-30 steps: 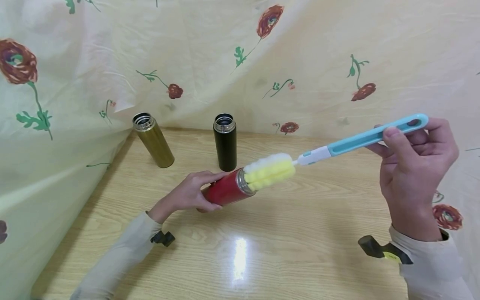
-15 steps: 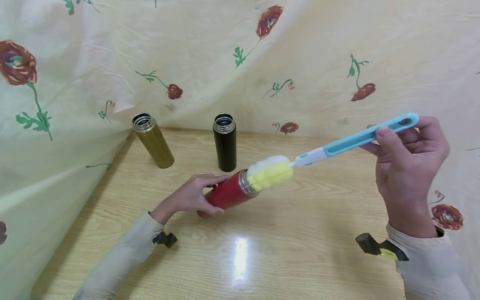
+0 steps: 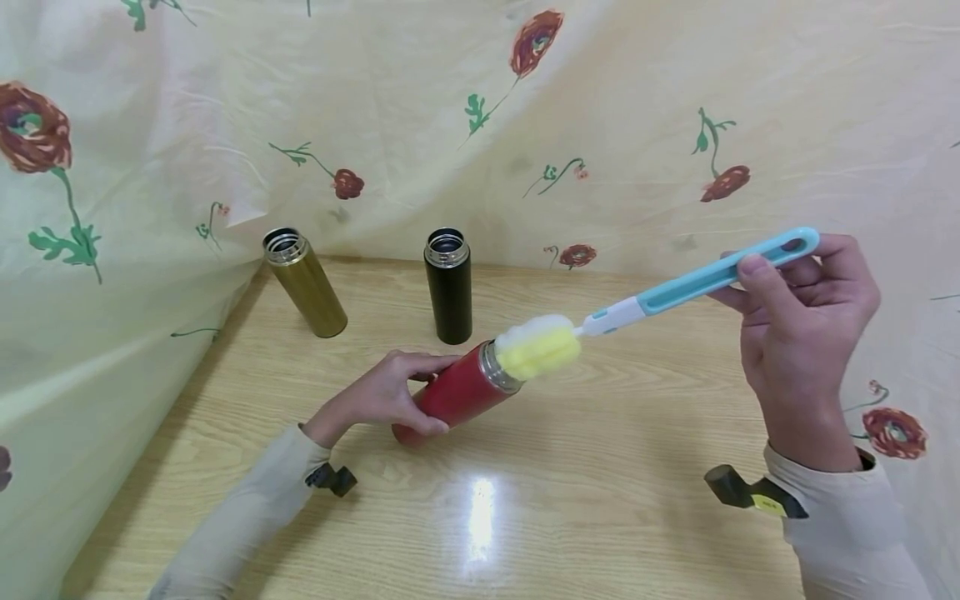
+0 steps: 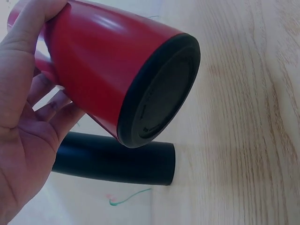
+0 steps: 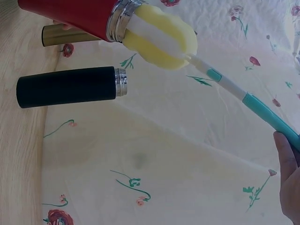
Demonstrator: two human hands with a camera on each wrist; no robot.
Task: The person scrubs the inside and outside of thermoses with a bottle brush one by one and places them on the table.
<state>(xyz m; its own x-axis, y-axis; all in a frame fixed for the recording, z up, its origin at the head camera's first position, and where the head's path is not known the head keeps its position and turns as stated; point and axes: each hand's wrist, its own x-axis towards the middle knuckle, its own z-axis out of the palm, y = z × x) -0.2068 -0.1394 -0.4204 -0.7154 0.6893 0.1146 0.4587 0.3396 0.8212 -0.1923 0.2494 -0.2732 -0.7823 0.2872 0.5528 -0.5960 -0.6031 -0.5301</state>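
My left hand (image 3: 393, 390) grips a red thermos flask (image 3: 459, 388) round its body, tilted with its steel mouth up to the right. In the left wrist view the flask's dark base (image 4: 161, 93) hangs over the table. My right hand (image 3: 806, 325) pinches the blue handle of a bottle brush (image 3: 690, 287) between thumb and fingers. The brush's yellow and white sponge head (image 5: 161, 37) is at the flask's mouth, its tip inside and most of it outside. How deep the tip reaches is hidden.
A black flask (image 3: 451, 292) stands uncapped on the wooden table (image 3: 600, 500) behind the red one. Farther left stands a gold flask (image 3: 309, 287), also uncapped. Flower-patterned cloth (image 3: 420, 100) hangs behind the table and along its left side.
My right hand has shifted left with the brush, and a little more of the sponge head seems to be inside the flask. The red flask has moved slightly right and down in view.
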